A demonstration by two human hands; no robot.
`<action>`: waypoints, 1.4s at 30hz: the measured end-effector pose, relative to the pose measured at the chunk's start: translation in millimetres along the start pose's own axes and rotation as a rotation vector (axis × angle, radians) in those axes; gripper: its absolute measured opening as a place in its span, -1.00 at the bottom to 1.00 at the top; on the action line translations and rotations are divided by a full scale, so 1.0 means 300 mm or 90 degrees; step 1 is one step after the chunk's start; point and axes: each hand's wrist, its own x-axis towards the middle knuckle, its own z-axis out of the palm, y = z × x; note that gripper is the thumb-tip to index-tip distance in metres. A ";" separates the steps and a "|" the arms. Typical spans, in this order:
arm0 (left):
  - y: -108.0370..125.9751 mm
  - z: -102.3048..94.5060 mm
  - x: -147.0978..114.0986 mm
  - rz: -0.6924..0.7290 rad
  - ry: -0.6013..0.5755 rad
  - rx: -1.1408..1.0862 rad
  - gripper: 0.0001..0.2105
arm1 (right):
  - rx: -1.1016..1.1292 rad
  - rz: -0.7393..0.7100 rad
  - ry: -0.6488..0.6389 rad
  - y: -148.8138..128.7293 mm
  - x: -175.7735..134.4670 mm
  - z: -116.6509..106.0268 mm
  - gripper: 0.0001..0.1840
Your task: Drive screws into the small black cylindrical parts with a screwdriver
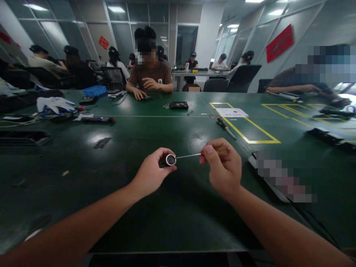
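Note:
Between the thumb and fingers of my left hand (pixel 154 168) sits a small round part (pixel 170 160) with a silvery rim and a dark inside, its ring face turned toward me. My right hand (pixel 222 167) is closed around the brownish handle of a thin screwdriver (pixel 189 155). The slim metal shaft points left, and its tip meets the rim of the round part. Whether the tip sits in a slot or screw there is too small to tell. Both hands are held above the green table (pixel 172 218).
Ahead to the right lies a black-and-yellow screwdriver (pixel 226 128) near yellow tape marks and a white paper (pixel 232 112). A blurred flat device (pixel 278 178) with a cable is right of my hand. White gloves (pixel 55 105) and a blue tray (pixel 95 91) are left. A person (pixel 150 74) sits opposite.

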 end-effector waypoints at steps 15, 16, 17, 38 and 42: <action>-0.045 0.019 -0.029 0.161 -0.001 0.183 -0.61 | -0.243 -0.038 -0.112 0.008 0.002 0.006 -0.71; -0.045 0.017 -0.028 0.162 0.000 0.178 -0.61 | -0.243 -0.039 -0.115 0.011 0.001 0.009 -0.72; -0.046 0.016 -0.028 0.163 0.000 0.175 -0.61 | -0.242 -0.039 -0.120 0.013 0.000 0.012 -0.73; -0.061 0.004 -0.021 0.160 0.005 0.174 -0.59 | -0.203 0.003 -0.122 0.032 -0.013 0.033 -0.77; -0.059 0.002 -0.021 0.161 0.001 0.166 -0.59 | -0.202 0.005 -0.118 0.033 -0.013 0.037 -0.79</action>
